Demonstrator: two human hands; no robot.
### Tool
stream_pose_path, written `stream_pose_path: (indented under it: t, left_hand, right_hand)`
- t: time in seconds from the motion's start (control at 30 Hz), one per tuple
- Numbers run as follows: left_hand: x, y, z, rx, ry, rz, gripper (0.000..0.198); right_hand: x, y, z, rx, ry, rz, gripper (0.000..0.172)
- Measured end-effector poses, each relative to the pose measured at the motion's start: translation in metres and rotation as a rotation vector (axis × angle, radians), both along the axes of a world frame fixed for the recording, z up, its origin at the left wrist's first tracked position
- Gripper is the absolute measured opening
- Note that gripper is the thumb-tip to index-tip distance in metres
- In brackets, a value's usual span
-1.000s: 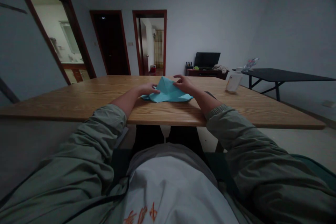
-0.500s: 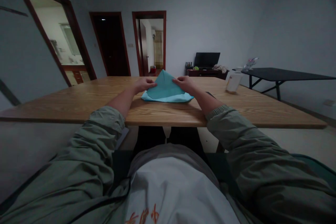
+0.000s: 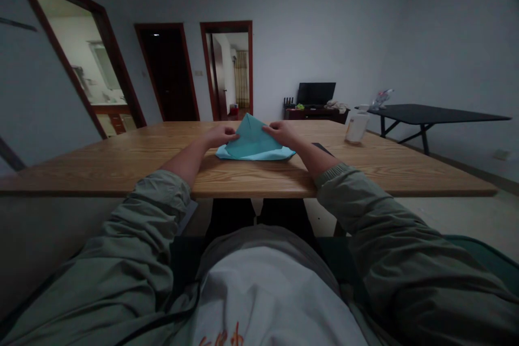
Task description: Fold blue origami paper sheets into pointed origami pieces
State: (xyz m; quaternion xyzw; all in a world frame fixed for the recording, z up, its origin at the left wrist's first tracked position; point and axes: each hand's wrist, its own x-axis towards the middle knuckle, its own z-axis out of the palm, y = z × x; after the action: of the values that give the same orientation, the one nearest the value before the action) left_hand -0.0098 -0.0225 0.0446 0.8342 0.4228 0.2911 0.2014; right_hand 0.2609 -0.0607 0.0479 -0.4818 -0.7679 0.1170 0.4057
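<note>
A sheet of light blue paper [image 3: 253, 143] lies partly folded on the wooden table [image 3: 121, 157], with a triangular flap raised to a peak between my hands. My left hand [image 3: 221, 134] pinches the flap's left edge with closed fingers. My right hand [image 3: 279, 132] grips the flap's right edge the same way. Both forearms rest over the table's near edge, sleeves pushed back.
A white cup [image 3: 357, 127] stands on the table to the right. A dark flat object [image 3: 323, 147] lies by my right forearm. A black table [image 3: 430, 115] and a low cabinet with a screen [image 3: 316, 94] stand beyond. Three doorways line the far wall.
The paper's flap has been lifted and folded up into a taller peak, and both hands have closed onto its edges. My view has shifted slightly.
</note>
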Motion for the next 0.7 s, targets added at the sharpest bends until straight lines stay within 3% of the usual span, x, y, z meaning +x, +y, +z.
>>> stream_pose_path:
  t: [0.17,0.23,0.33,0.47,0.57,0.7]
  left_hand:
    - [0.011,-0.001,-0.001,0.24,-0.041,0.245,0.038]
    - [0.024,-0.007,-0.001,0.265,-0.094,0.271,0.04]
    - [0.049,-0.024,0.002,0.001,-0.259,0.048,0.055]
    - [0.066,-0.04,0.003,-0.298,-0.469,-0.234,0.067]
    - [0.062,-0.036,-0.002,-0.285,-0.505,-0.227,0.061]
    - [0.052,-0.017,-0.011,-0.1,-0.474,-0.094,0.044]
  right_hand:
    - [0.0,0.003,0.002,0.133,0.01,-0.042,0.042]
    - [-0.002,0.003,0.004,0.217,0.018,-0.095,0.043]
    - [-0.008,0.0,0.005,0.256,0.012,-0.104,0.043]
    - [-0.022,-0.008,-0.002,0.256,-0.063,0.004,0.037]
    - [-0.028,-0.012,-0.011,0.259,-0.145,0.127,0.039]
    - [-0.029,-0.01,-0.018,0.208,-0.245,0.238,0.04]
